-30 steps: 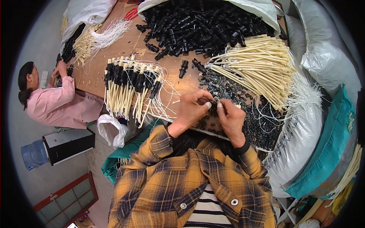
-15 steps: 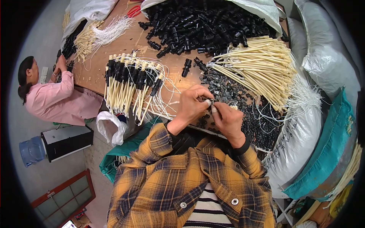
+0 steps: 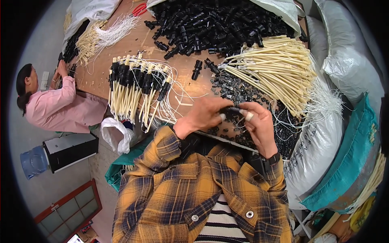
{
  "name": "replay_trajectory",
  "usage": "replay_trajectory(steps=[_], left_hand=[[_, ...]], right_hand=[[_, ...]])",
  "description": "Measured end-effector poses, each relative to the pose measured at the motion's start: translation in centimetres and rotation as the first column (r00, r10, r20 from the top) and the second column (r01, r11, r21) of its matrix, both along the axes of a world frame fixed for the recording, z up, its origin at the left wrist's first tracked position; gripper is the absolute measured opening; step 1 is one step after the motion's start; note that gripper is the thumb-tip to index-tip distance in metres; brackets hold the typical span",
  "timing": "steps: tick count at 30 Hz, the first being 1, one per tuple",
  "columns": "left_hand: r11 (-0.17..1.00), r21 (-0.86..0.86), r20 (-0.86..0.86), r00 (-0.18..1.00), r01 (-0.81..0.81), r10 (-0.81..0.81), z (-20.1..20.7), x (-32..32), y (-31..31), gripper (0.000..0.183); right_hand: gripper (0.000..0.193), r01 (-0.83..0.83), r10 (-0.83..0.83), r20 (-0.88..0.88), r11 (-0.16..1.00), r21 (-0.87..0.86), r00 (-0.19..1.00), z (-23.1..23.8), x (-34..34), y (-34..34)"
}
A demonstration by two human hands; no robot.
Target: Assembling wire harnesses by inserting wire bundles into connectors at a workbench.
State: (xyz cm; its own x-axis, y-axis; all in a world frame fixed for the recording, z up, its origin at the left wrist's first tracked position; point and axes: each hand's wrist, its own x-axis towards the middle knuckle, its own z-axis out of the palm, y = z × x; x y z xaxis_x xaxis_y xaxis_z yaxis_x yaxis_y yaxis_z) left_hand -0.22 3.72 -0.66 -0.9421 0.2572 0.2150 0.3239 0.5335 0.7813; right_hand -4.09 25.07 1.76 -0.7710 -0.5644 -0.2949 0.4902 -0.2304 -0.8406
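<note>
Over the table's front edge, my left hand (image 3: 202, 114) is closed round a dark, tube-shaped black connector (image 3: 230, 109). My right hand (image 3: 261, 126) pinches at its right end, the fingertips slightly blurred; white wrapping covers part of its thumb. A thin pale loop hangs beside the right fingers, and I cannot tell what it belongs to. Left of my left hand shows a short cream tube piece (image 3: 184, 103), near a white cord. Two loose black connectors (image 3: 197, 70) lie beyond my hands. Small dark clips (image 3: 233, 87) are scattered beneath and beyond them.
To the left lies a bundle of cream tubes with black connectors (image 3: 135, 87) and white cords. At right are stacked cream tubes (image 3: 275, 73); behind, a heap of black connectors (image 3: 219, 26) and red-handled scissors (image 3: 139, 9). Stuffed sacks (image 3: 318, 150) line the right. A person (image 3: 60, 101) works at far left.
My right hand has moved right and its fingers have spread. The dark connector now shows between my hands, and a cream tube piece has appeared left of my left hand.
</note>
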Motion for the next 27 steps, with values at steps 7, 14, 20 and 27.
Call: replay_trajectory(steps=[7, 14, 20, 27], left_hand=[[0.971, -0.188, 0.002, 0.989, -0.146, 0.149, 0.6, 1.1, -0.1, 0.028], [0.868, -0.46, -0.286, 0.957, -0.185, 0.052, 2.2, 1.9, 0.4, 0.018], [0.763, -0.333, -0.406, 0.815, -0.553, 0.414, 3.3, 2.8, -4.4, 0.011], [0.323, -0.369, -0.581, 0.487, -0.872, 0.653, 1.1, 3.9, -9.7, 0.036]], right_hand=[[0.033, 0.26, 0.507, -0.778, 0.748, 0.611, 0.37, 0.7, 0.7, -0.5], [0.022, -0.1, 0.38, -0.303, 0.75, 0.653, 0.874, -0.7, 0.4, -2.0], [0.014, 0.342, 0.126, -0.792, 0.853, 0.393, 0.598, 1.2, -0.5, -3.4], [0.018, 0.229, 0.575, -0.784, 0.751, 0.619, 0.235, -0.6, -1.0, -3.3]])
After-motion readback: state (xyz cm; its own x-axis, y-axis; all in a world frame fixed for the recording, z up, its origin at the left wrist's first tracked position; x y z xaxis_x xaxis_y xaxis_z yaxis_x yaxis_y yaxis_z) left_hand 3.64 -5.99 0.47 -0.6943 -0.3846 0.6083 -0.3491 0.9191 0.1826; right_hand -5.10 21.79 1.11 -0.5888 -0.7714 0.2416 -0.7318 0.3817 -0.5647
